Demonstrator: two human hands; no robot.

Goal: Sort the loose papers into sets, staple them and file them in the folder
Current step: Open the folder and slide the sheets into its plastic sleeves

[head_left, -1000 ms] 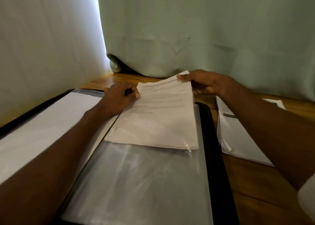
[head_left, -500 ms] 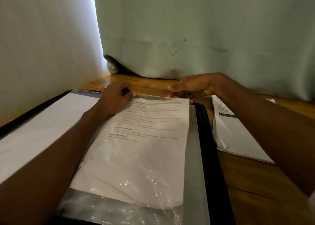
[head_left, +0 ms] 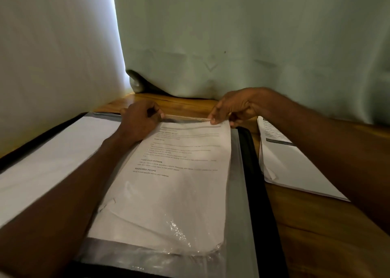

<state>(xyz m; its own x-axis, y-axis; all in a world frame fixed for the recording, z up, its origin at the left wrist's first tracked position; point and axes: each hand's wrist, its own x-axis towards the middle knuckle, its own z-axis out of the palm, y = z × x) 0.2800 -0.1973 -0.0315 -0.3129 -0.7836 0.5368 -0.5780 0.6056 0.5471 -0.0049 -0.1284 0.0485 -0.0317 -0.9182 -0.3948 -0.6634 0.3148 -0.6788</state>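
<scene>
A black display folder (head_left: 256,193) lies open on the wooden table (head_left: 316,235). A stapled paper set (head_left: 175,189) with printed text lies inside its clear plastic sleeve (head_left: 238,204), reaching almost to the sleeve's near end. My left hand (head_left: 139,121) pinches the sleeve's far opening at the left corner. My right hand (head_left: 232,109) pinches the same plastic edge at the right corner and holds it lifted. A small staple shows near the set's lower left corner.
Another paper set (head_left: 295,172) lies on the table right of the folder, partly under my right forearm. A white sheet (head_left: 52,157) fills the folder's left page. Pale curtains (head_left: 232,35) hang close behind and to the left.
The paper set slid from the far end down into the sleeve toward me. Both hands moved from gripping the papers to pinching the sleeve's far opening.
</scene>
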